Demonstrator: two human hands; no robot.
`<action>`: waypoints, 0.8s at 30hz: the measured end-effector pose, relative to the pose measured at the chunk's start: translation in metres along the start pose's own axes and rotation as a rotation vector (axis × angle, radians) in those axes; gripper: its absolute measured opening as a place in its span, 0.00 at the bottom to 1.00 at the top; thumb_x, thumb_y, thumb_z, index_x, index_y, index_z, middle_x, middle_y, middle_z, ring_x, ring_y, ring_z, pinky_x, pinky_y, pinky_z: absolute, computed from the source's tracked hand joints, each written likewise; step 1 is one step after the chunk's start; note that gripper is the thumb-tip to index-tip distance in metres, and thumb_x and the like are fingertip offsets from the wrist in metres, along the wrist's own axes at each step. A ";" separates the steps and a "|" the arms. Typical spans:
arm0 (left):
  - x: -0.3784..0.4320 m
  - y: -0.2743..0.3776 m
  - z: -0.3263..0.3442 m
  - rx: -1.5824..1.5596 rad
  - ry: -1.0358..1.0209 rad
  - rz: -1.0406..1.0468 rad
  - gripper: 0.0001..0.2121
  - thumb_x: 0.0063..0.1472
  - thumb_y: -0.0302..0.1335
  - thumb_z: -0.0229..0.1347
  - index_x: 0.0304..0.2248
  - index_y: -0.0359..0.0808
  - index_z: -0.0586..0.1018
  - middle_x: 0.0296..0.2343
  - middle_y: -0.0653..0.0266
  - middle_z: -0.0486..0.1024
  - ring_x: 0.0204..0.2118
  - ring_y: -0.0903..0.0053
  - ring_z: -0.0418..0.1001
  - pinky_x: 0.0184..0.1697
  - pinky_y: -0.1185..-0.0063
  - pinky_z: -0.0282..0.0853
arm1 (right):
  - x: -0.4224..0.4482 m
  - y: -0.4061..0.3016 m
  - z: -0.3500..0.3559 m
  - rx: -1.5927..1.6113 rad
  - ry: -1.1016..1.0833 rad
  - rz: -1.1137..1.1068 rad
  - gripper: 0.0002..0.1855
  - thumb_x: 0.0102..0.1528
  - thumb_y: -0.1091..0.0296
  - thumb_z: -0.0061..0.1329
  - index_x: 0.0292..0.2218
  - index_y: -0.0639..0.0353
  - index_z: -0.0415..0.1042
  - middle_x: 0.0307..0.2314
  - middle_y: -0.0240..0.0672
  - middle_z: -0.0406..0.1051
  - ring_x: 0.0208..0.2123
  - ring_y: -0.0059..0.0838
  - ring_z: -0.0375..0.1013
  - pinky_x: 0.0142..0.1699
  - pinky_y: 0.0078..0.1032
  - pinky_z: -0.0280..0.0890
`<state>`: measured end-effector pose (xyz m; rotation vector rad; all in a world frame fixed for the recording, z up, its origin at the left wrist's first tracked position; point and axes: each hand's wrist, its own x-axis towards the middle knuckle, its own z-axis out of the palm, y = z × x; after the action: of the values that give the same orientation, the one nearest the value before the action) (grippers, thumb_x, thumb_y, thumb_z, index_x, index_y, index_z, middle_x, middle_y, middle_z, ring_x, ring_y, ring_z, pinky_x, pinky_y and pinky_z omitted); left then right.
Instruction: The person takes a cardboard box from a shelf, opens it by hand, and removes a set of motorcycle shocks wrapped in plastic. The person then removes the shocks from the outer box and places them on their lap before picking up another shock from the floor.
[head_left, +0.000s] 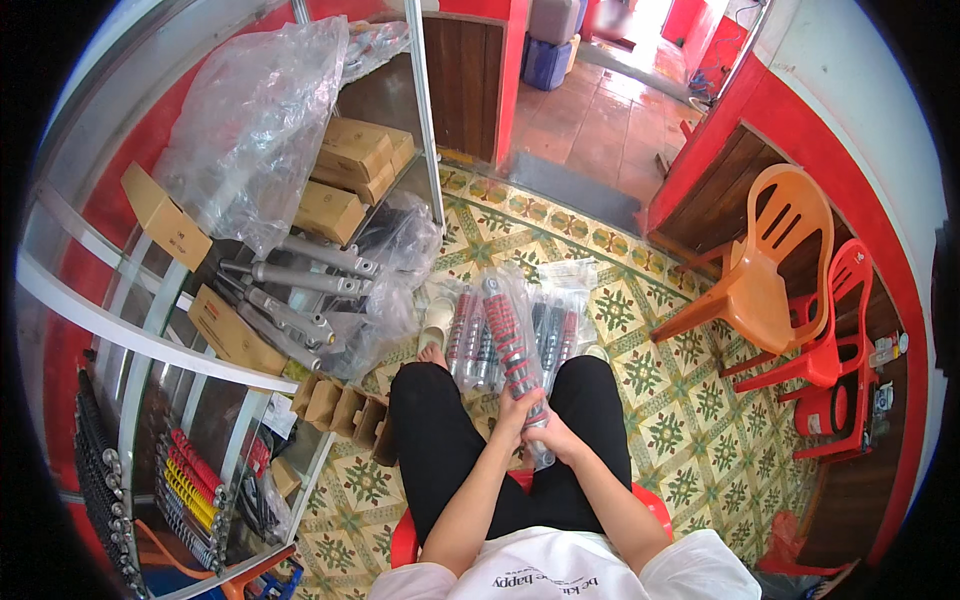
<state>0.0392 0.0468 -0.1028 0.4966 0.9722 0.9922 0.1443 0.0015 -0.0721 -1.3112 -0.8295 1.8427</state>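
Between my knees I hold a shock absorber with a red coil spring (504, 328), wrapped in clear plastic and tilted with its far end away from me. My left hand (516, 412) grips its lower part. Just below, my right hand (556, 435) is closed around the same shock absorber near its lower end. On the floor in front lie several more bagged shock absorbers, among them a red-sprung one (463, 319) at the left and a dark-sprung one (553, 330) at the right. The held one partly hides those behind it.
At left, a glass display shelf (150, 322) carries fork legs (307, 281), cardboard boxes (352, 150) and a large plastic bag (247, 127). Open cartons (341, 409) stand by my left knee. An orange plastic chair (772, 292) and red chairs (825, 352) line the right wall.
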 end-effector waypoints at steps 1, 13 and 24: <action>-0.001 -0.001 0.003 -0.024 0.015 0.005 0.21 0.48 0.27 0.61 0.41 0.38 0.67 0.29 0.68 0.70 0.30 0.80 0.71 0.33 0.78 0.69 | 0.000 0.002 -0.002 0.000 0.000 0.006 0.28 0.39 0.76 0.51 0.44 0.61 0.62 0.29 0.33 0.70 0.29 0.24 0.71 0.36 0.24 0.67; 0.003 -0.004 0.000 -0.090 0.043 0.023 0.18 0.48 0.25 0.60 0.39 0.39 0.68 0.29 0.68 0.70 0.29 0.81 0.70 0.31 0.79 0.69 | 0.002 0.000 0.000 -0.005 0.007 0.041 0.27 0.40 0.76 0.50 0.44 0.60 0.61 0.26 0.33 0.68 0.24 0.24 0.70 0.31 0.22 0.67; 0.009 -0.010 -0.001 -0.075 0.024 -0.032 0.21 0.48 0.25 0.60 0.42 0.37 0.68 0.31 0.67 0.70 0.31 0.80 0.70 0.35 0.78 0.68 | 0.004 0.000 -0.003 -0.002 0.014 0.084 0.26 0.40 0.77 0.49 0.43 0.61 0.60 0.24 0.33 0.68 0.23 0.23 0.70 0.30 0.22 0.67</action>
<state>0.0447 0.0498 -0.1142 0.4069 0.9577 1.0041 0.1465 0.0054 -0.0752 -1.3774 -0.7801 1.8954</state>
